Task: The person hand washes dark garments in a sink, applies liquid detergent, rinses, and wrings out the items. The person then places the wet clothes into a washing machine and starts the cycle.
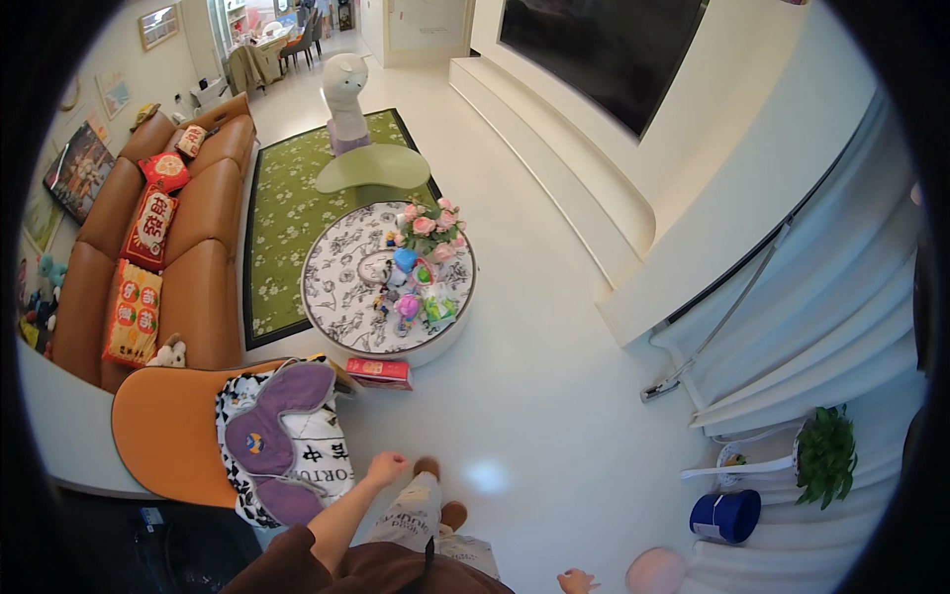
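Observation:
My left hand (388, 468) hangs in front of my body with its fingers loosely curled; I see nothing held in it. Nearest to it is an orange chair (167, 431), over which a black-and-white printed cloth (326, 457) and a purple fabric wrap (260, 442) are draped. Low at the bottom edge, my right hand (577, 581) is partly cut off, its fingers a little apart with nothing in them. A round pink object (656, 572) sits just right of it. My slippered feet (453, 514) are on the pale floor.
A round coffee table (341, 304) bears toys and pink roses (434, 226). By its base lies a red box (380, 373). A brown leather sofa (200, 200) lines the left. A flat mop (724, 327), a blue bucket (726, 515) and a potted plant (825, 457) stand by the curtain (831, 297).

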Tool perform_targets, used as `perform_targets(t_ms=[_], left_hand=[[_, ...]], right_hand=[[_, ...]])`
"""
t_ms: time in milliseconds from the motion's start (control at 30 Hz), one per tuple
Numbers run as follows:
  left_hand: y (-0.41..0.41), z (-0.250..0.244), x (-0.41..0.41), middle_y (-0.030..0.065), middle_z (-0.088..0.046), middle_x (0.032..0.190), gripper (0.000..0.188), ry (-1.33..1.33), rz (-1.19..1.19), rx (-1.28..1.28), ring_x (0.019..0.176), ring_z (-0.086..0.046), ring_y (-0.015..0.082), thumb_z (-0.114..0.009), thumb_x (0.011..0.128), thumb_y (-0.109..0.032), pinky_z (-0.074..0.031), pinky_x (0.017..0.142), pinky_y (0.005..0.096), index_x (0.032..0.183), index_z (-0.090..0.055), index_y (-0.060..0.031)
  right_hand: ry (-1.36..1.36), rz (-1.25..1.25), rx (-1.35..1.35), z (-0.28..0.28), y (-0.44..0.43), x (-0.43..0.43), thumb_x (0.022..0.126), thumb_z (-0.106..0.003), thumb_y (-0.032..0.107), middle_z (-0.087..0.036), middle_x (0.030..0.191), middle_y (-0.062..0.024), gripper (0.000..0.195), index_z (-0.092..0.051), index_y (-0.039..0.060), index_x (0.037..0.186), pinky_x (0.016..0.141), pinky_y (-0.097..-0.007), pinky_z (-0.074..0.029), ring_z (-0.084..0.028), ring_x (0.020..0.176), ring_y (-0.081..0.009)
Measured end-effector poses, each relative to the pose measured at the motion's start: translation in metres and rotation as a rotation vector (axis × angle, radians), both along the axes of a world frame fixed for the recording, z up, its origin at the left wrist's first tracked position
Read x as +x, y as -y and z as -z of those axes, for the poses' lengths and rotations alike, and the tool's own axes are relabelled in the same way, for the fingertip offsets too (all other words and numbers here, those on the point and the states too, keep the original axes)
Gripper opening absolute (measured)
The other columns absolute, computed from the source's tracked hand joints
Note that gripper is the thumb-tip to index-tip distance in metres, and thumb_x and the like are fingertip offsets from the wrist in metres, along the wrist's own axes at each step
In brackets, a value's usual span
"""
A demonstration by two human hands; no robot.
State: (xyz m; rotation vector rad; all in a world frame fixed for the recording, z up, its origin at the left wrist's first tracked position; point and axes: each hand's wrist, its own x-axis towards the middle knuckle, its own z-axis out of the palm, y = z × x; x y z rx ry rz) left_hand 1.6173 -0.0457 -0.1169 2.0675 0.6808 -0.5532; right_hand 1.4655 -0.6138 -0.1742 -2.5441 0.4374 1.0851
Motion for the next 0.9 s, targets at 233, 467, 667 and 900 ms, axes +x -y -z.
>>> perform_targets(t_ms=[233,467,667,900], left_hand=[[-0.044,0.123,0.218,0.0171,-0.062,0.095,0.049,-0.081,-0.204,0.083,0.090,-0.059,0.0289,-0.065,0.067,-0.039,-0.046,0.078,0.0357,0.096,-0.059,0.0005],[-0.069,0.216,0.461,0.0201,-0.058,0.099,0.056,-0.174,-0.549,0.251,0.096,-0.055,0.0332,-0.062,0.069,-0.045,-0.044,0.080,0.0432,0.102,-0.053,-0.0004],[-0.091,0.254,0.552,0.0180,-0.055,0.097,0.039,-0.320,-0.591,0.414,0.086,-0.056,0.0359,-0.059,0.073,-0.037,-0.045,0.071,0.0468,0.088,-0.056,-0.0012],[-0.097,0.147,0.575,0.0140,-0.051,0.086,0.019,-0.144,-0.554,0.585,0.074,-0.055,0.0337,-0.059,0.071,-0.021,-0.044,0.062,0.0441,0.075,-0.054,-0.0032]], right_hand=[[0.147,0.037,-0.023,-0.048,-0.070,0.159,0.081,-0.047,0.035,-0.060,0.097,-0.0217,0.042,-0.059,-0.0012,0.100,0.084,-0.0396,-0.042,-0.056,0.094,-0.0338],[-0.584,0.807,0.220,-0.037,-0.060,0.250,0.084,-0.051,0.028,-0.061,0.091,-0.0113,0.037,-0.052,0.0017,0.110,0.070,-0.0370,-0.048,-0.059,0.084,-0.0218],[-0.503,1.074,0.381,-0.082,-0.109,0.400,0.087,-0.049,0.032,-0.059,0.092,-0.0114,0.040,-0.051,0.0000,0.110,0.072,-0.0352,-0.048,-0.057,0.083,-0.0218],[-0.629,0.816,0.309,-0.112,-0.072,0.567,0.087,-0.047,0.030,-0.056,0.099,-0.0113,0.038,-0.051,0.0013,0.111,0.073,-0.0348,-0.047,-0.055,0.084,-0.0218]])
